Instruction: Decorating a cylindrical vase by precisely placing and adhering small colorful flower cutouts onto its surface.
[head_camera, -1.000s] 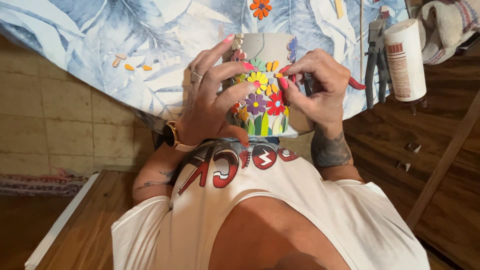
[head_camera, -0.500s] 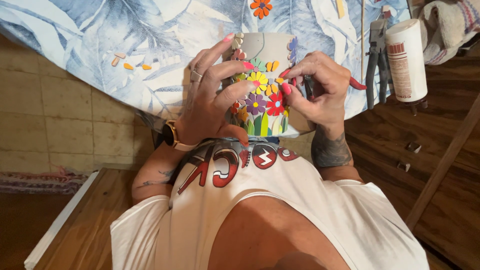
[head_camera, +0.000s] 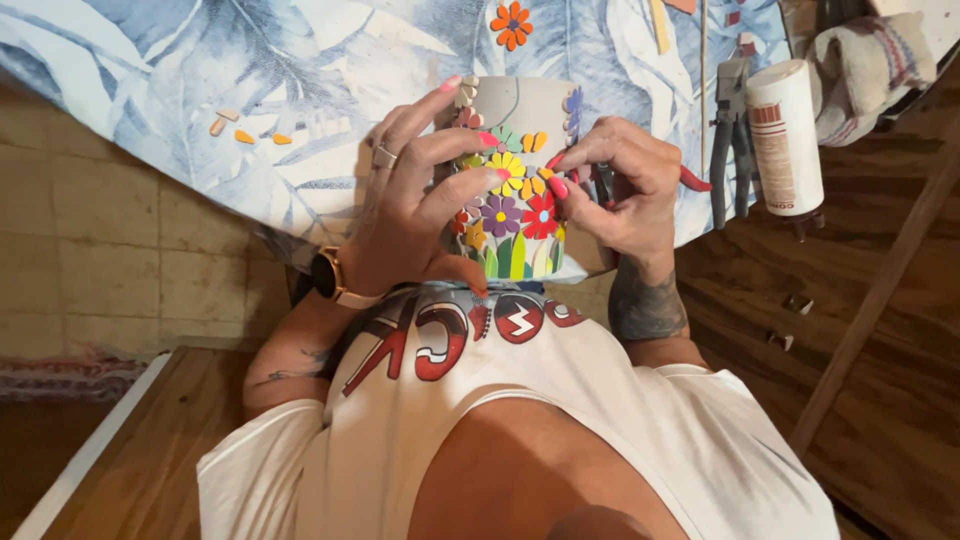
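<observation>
A grey pot (head_camera: 525, 120) covered with a mosaic of small coloured flower pieces lies on its side at the near edge of the table. My left hand (head_camera: 415, 205) wraps around its left side and steadies it, fingers spread over the flowers. My right hand (head_camera: 620, 185) touches the pot's right side, pinching at a small piece beside the red flower (head_camera: 541, 215) and holding a dark tool with red handles (head_camera: 693, 180) in the same grip.
A blue leaf-print cloth (head_camera: 200, 70) covers the table. On it lie small loose tiles (head_camera: 245, 130), an orange flower piece (head_camera: 511, 24), pliers (head_camera: 731, 130), a white glue bottle (head_camera: 787, 135) and a bundled rag (head_camera: 865, 60). Wooden floor lies to the right.
</observation>
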